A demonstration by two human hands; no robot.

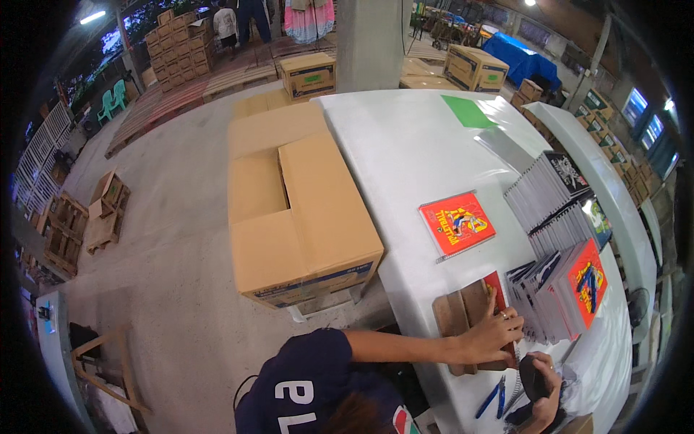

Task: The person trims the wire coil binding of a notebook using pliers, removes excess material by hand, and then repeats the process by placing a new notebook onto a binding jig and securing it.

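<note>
Right hand (542, 383): wrapped around dark rounded object (533, 376), partly cut off.
Left hand (494, 334): fingers spread flat on brown wooden block (460, 312).
Red notebook (497, 289): mostly hidden beneath.

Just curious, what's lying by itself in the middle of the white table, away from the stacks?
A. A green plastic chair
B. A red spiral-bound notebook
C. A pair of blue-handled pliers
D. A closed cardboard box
B: a red notebook with a colourful cover and a spiral edge lies flat and alone on the white table, apart from the stacks of notebooks farther right.
</note>
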